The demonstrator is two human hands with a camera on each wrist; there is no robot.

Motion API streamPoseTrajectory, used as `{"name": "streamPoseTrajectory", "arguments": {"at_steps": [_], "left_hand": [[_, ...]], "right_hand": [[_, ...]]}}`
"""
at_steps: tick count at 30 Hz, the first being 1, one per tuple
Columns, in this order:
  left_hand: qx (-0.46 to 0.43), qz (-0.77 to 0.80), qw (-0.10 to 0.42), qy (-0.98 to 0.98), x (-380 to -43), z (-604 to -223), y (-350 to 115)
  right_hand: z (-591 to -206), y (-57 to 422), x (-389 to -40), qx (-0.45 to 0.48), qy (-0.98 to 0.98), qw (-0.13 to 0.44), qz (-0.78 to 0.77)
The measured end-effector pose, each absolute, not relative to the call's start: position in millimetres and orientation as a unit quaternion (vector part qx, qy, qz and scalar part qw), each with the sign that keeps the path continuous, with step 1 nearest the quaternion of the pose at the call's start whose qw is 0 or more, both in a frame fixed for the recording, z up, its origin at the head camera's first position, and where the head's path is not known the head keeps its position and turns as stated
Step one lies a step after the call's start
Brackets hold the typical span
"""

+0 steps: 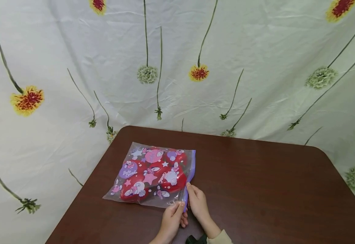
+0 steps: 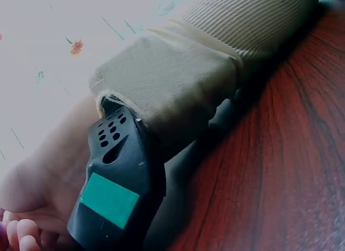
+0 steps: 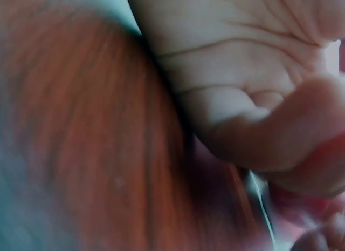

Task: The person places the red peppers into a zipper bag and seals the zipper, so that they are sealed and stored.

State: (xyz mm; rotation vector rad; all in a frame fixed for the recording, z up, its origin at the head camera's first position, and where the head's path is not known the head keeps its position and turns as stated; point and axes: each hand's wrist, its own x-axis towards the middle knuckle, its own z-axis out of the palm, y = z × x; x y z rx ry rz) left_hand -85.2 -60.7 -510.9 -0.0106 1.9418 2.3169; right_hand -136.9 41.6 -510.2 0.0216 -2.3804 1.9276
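A clear zip bag [image 1: 153,176], printed with pink and purple cartoon pictures, lies on the table with red things showing inside; what they are I cannot tell. Along its right side runs a purple zip edge [image 1: 192,166]. At the near corner of that edge, my left hand [image 1: 170,218] pinches the bag between thumb and fingers. Just above and to the right, my right hand [image 1: 199,203] grips the same edge, its thumb on top. Curled fingers of the right hand [image 3: 242,94] fill the right wrist view, where the bag is mostly hidden.
The dark brown table [image 1: 256,189] stretches off to the right. Behind it hangs a pale flowered cloth [image 1: 177,91]. A black wrist device [image 2: 118,175] sits under a beige sleeve [image 2: 167,78].
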Motion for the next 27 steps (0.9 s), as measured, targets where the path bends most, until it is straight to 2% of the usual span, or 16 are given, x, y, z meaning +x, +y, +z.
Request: {"name": "streamPoseTrajectory", "arguments": {"at_steps": [4,8,14,27], "left_hand": [[0.002,0.769,0.055,0.637,-83.6,-510.6,-61.0],[-0.004,0.769,0.050,0.637,-83.8,-510.8,-59.5],[-0.040,0.744,0.012,0.667,-87.2,-511.5,-48.5],[-0.049,0.716,0.018,0.696,-85.4,-502.7,-42.7]], "right_hand": [[-512.0,41.4,-135.5,0.014,-0.815,0.077,0.574],[-512.7,37.9,-134.3,0.008,-0.806,0.093,0.584],[-510.4,29.1,-134.0,-0.038,-0.789,0.133,0.599],[-511.5,33.0,-140.2,-0.067,-0.762,0.122,0.633]]}}
